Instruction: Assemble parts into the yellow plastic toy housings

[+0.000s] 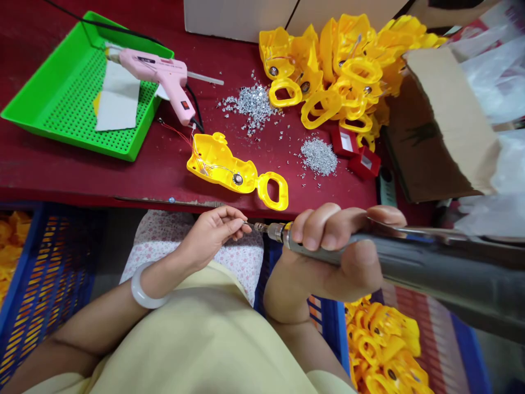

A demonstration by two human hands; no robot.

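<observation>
My right hand [336, 246] is wrapped round a grey power screwdriver [435, 262], which lies nearly level and points left. My left hand [215, 232] pinches at the tip of its bit, thumb against fingers; any small piece there is too small to make out. Just beyond my hands, a yellow plastic shell [223, 167] with an oval loop, thin wires and a round metal part lies open side up on the red table [164, 180]. Behind it are a pile of larger silver screws [254, 104] and a pile of smaller ones [319, 157].
A pink glue gun [164, 74] rests across a green tray [88, 139]. Yellow shells [340, 60] are heaped at the back right, near red boxes [365, 162] and a cardboard box [443, 120]. Blue crates [53, 273] with yellow parts flank my lap.
</observation>
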